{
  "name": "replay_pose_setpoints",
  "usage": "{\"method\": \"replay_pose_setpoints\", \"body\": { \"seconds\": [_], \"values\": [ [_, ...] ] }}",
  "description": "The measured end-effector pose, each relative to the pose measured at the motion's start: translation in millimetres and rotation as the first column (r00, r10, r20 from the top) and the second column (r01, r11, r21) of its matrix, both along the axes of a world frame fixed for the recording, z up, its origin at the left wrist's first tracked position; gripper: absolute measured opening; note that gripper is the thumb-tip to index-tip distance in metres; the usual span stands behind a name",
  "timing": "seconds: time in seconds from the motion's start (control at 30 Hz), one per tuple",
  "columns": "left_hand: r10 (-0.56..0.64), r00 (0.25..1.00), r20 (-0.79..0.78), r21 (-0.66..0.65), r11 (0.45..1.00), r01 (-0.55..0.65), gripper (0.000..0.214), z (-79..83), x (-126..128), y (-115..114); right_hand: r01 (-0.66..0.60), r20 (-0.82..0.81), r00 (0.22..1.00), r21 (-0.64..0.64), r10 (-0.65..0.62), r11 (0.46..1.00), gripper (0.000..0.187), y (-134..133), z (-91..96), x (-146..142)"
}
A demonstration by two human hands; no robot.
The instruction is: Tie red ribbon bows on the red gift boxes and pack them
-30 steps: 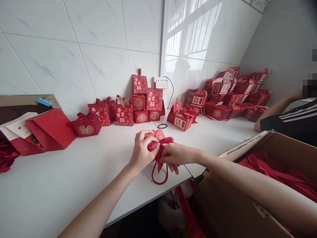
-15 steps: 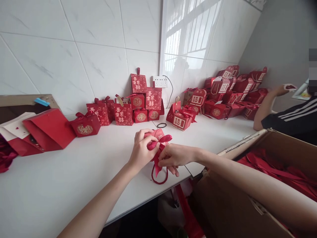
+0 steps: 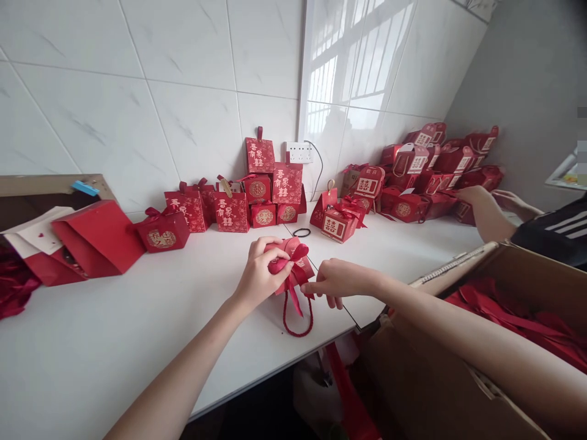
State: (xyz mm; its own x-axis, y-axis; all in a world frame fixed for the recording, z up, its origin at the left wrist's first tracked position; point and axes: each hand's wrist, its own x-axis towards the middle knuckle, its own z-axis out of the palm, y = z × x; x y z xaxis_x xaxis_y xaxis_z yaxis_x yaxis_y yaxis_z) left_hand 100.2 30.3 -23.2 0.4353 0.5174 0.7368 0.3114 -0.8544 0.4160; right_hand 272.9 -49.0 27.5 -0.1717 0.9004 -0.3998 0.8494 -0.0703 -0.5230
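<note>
Satin point(image 3: 16, 290): bunched at far left on the table point(image 3: 151, 342).
Large red box point(image 3: 103, 235): tilted, just right of the satin.
Bow-tied box point(image 3: 161, 234): farther right, gold emblem showing.
Printed boxes point(image 3: 232, 211): grouped along the table's far edge, some stacked.
Left hand point(image 3: 259, 269): over the small red box, fingers clamped on the bow's left side.
Small red box point(image 3: 290, 245): on the table toward the near edge, between both hands, red bow point(image 3: 301, 251) across it.
Cord handle point(image 3: 298, 334): looped from the box toward the near edge.
Right hand point(image 3: 337, 281): beside the box, forefinger at a ribbon tail point(image 3: 295, 299); cannot tell whether fingers pinch it.
Box pile point(image 3: 424, 168): heaped at the far right along the far edge.
Co-worker's hand point(image 3: 477, 198): beside that pile.
Carton point(image 3: 454, 264): against the near edge at right, filled with red ribbons point(image 3: 518, 318).
</note>
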Motion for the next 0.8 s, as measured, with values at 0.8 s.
{"method": "replay_pose_setpoints", "body": {
  "seconds": [0.8],
  "values": [
    [0.008,1.0,0.016,-0.035,0.999,-0.007,0.003,-3.1,1.3,1.6,-0.152,0.396,0.917,0.454,-0.046,0.878,0.03,-49.2,29.7,-25.7]
  ]
}}
